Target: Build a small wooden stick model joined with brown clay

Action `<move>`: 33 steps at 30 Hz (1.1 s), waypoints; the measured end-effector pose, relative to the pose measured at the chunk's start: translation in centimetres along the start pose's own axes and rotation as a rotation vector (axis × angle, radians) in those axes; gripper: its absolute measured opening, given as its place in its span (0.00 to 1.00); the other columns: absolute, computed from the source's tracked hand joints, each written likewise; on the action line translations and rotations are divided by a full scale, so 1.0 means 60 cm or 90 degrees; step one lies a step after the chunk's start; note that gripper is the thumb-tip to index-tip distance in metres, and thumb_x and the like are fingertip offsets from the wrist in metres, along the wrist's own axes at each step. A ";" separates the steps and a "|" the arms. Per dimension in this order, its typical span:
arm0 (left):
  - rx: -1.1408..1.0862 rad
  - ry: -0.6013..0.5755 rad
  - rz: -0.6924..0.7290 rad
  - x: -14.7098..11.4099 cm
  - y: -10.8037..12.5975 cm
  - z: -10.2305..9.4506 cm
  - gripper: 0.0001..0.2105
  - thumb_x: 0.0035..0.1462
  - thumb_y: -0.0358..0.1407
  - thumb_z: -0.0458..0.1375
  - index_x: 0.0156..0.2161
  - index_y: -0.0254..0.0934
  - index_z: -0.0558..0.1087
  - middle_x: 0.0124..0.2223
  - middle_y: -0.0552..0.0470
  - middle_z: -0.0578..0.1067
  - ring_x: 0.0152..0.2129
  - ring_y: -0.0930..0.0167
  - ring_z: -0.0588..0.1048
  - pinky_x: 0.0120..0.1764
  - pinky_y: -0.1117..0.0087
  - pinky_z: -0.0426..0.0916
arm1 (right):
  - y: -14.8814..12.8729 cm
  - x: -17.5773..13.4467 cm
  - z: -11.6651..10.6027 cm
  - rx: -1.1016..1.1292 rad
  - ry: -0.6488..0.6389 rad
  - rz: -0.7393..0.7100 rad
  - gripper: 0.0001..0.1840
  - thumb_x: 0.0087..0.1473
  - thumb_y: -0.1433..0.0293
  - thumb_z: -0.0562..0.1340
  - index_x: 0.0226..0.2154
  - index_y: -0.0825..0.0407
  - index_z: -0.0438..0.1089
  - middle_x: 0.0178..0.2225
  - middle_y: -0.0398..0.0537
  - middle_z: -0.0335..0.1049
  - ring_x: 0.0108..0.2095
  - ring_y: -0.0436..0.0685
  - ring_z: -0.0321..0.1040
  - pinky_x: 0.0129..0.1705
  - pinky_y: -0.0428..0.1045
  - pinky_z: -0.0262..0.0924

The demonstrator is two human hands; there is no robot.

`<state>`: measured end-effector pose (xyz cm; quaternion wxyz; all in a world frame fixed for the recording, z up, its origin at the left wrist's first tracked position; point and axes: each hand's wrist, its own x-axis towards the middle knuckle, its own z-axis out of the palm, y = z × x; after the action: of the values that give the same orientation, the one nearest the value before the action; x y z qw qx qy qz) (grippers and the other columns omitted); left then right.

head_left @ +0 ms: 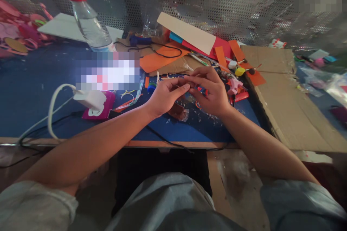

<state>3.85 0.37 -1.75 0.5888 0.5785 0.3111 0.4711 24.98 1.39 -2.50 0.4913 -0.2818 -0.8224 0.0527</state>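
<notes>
Over the blue tabletop (211, 130), a brown piece (177, 111) lies just below the hands, with clear plastic (185, 115) at its right end. The left hand (168, 95) and right hand (213, 90) meet at the fingertips; I cannot tell what they pinch, if anything. Farther left stands a red-capped bottle (93, 29) apparently containing clear liquid.

Couldn't ID what was btwn my L hand (167, 96) & R hand (213, 88), too small/hidden. Bottle (90, 25) bottom lost under pixel blocks. Pink pcs (24, 30) blurry, cut by pic's L edge.
</notes>
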 end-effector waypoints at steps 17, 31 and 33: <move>0.033 -0.013 0.030 0.000 0.000 -0.002 0.26 0.62 0.59 0.72 0.44 0.34 0.84 0.33 0.51 0.77 0.29 0.73 0.69 0.34 0.69 0.63 | 0.002 0.003 -0.004 -0.018 0.012 -0.009 0.25 0.68 0.46 0.70 0.60 0.39 0.84 0.52 0.55 0.79 0.54 0.66 0.79 0.57 0.66 0.80; 0.034 -0.041 0.021 -0.002 0.003 0.000 0.30 0.61 0.67 0.69 0.36 0.38 0.81 0.29 0.54 0.73 0.27 0.73 0.69 0.32 0.69 0.63 | 0.001 0.004 -0.004 -0.011 0.070 -0.037 0.12 0.69 0.55 0.72 0.52 0.36 0.87 0.46 0.49 0.82 0.46 0.61 0.82 0.49 0.61 0.81; 0.053 -0.037 0.032 -0.001 0.005 0.000 0.30 0.59 0.67 0.71 0.36 0.38 0.81 0.28 0.54 0.73 0.27 0.73 0.69 0.33 0.69 0.64 | 0.000 0.004 -0.003 -0.011 0.068 -0.030 0.12 0.69 0.55 0.72 0.52 0.36 0.88 0.46 0.49 0.81 0.46 0.61 0.82 0.48 0.61 0.81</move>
<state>3.74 0.28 -1.48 0.5615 0.6234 0.2985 0.4550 25.06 1.48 -2.25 0.5334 -0.2688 -0.8018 0.0190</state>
